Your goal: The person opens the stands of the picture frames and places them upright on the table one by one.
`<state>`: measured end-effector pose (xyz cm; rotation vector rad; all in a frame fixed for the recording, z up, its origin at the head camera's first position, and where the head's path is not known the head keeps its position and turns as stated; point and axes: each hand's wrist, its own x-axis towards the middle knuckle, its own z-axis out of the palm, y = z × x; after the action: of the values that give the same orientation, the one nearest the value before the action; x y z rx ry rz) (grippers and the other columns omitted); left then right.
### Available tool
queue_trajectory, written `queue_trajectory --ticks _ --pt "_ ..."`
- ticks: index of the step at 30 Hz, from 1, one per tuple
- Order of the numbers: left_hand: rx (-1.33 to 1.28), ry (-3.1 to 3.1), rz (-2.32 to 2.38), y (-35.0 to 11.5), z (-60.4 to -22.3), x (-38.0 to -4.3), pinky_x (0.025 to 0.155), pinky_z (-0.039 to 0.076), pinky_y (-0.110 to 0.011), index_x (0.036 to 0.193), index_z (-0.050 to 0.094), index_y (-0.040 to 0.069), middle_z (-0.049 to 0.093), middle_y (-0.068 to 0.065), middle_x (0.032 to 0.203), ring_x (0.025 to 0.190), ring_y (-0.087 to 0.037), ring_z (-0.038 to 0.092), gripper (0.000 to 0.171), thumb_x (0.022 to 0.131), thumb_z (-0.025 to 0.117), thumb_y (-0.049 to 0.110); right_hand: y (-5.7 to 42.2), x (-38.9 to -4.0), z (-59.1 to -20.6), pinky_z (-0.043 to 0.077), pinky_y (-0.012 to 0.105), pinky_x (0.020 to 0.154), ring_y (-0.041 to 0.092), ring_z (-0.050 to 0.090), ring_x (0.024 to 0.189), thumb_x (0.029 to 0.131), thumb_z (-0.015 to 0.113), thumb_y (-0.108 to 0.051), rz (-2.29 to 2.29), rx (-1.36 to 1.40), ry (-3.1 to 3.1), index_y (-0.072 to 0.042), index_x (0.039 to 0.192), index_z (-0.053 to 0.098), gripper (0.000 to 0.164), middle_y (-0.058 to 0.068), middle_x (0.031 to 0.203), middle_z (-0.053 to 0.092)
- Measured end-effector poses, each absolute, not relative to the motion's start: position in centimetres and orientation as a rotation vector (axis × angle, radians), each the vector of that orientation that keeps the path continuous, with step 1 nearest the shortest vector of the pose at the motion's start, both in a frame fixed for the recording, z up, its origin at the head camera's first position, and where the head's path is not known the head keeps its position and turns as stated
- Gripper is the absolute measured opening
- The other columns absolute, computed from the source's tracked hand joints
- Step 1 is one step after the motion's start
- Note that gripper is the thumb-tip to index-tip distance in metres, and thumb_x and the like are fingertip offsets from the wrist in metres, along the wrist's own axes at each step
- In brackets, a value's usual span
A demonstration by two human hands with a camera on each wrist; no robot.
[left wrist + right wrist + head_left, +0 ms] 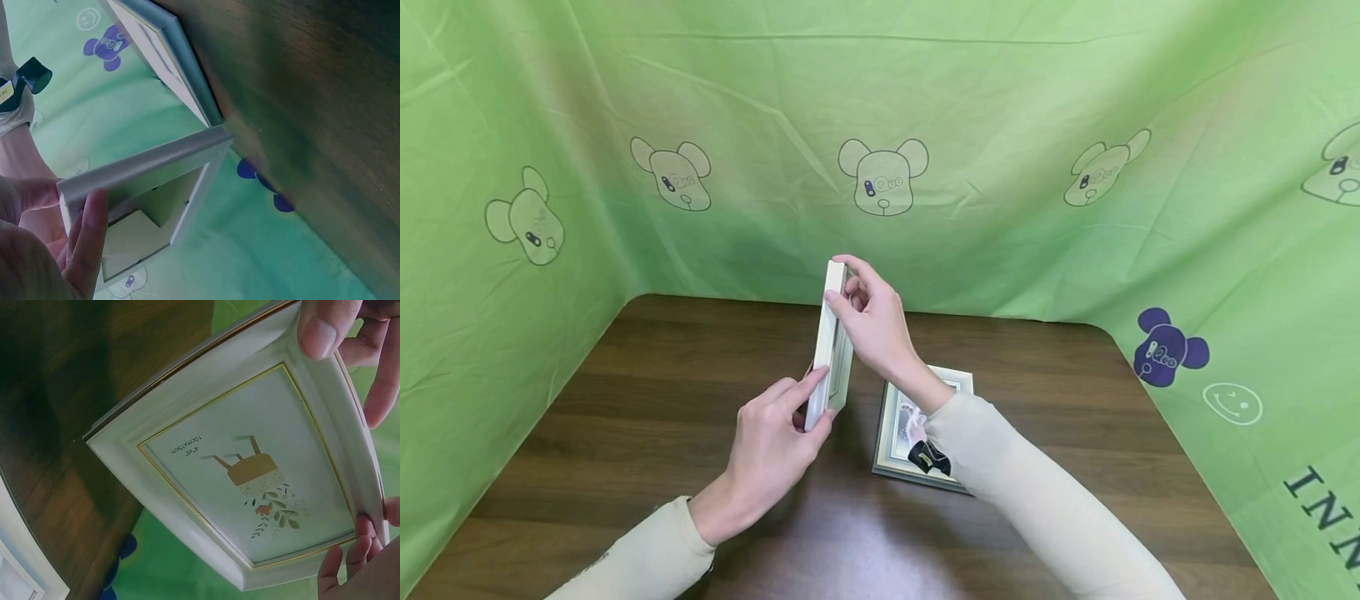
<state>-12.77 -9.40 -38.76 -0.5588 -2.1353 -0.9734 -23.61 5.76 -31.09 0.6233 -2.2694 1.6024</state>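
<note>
Both hands hold a white picture frame point(825, 342), seen edge-on above the table in the head view. My left hand point(772, 433) grips its near end, index finger along the edge. At the far end, my right hand point(877, 325) pinches it, with the thumb on the edge and other fingers curled against the front. In the right wrist view, a gold line borders the printed insert point(250, 469), which shows a potted plant upside down. A pale card point(132, 234) shows inside the frame's rim in the left wrist view.
A second picture frame point(912, 429) with a grey-blue outer edge lies on the brown wooden table point(700, 350), partly covered by my right forearm. Green cloth point(760, 100) printed with bear heads surrounds the table at the back and sides.
</note>
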Motion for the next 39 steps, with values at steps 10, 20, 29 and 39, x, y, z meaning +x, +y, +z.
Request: queue_trajectory --ticks 10,20,29,39 --pt "-0.576 -2.143 -0.929 -9.1 -38.6 -12.6 0.054 0.048 -0.018 0.128 0.075 0.004 0.062 0.002 0.079 0.057 -0.004 0.058 0.058 0.073 0.092 0.003 6.0 -23.6 -31.1 0.036 0.026 0.067 0.015 0.045 0.073 0.097 0.069 -0.006 1.660 0.620 -2.246 -0.010 0.139 0.065 0.042 0.005 0.086 0.058" --pt "-0.573 -2.141 -0.967 -9.3 -38.3 -12.3 0.052 0.047 -0.015 0.129 0.075 0.007 0.064 0.004 0.079 0.052 0.000 0.058 0.050 0.080 0.089 0.011 6.3 -23.4 -31.3 0.038 0.026 0.066 0.016 0.046 0.072 0.098 0.067 -0.002 1.723 0.632 -2.221 -0.007 0.139 0.063 0.042 0.007 0.086 0.059" --pt "-0.567 -1.991 -1.091 -10.3 -36.6 -12.9 0.050 0.045 -0.018 0.096 0.081 0.006 0.063 0.007 0.070 0.054 -0.005 0.053 0.009 0.090 0.074 0.004 6.5 -23.2 -30.9 0.039 0.025 0.065 0.015 0.048 0.072 0.098 0.066 0.000 1.779 0.638 -2.206 -0.005 0.141 0.062 0.043 0.007 0.086 0.058" --pt "-0.220 -2.257 -1.606 -12.0 -34.8 -13.6 0.077 0.055 -0.024 0.104 0.081 0.010 0.077 0.001 0.097 0.086 -0.014 0.071 0.012 0.095 0.076 0.006 6.7 -23.0 -30.8 0.039 0.026 0.066 0.016 0.048 0.072 0.099 0.066 0.001 1.797 0.651 -2.197 -0.004 0.141 0.061 0.042 0.007 0.086 0.058"
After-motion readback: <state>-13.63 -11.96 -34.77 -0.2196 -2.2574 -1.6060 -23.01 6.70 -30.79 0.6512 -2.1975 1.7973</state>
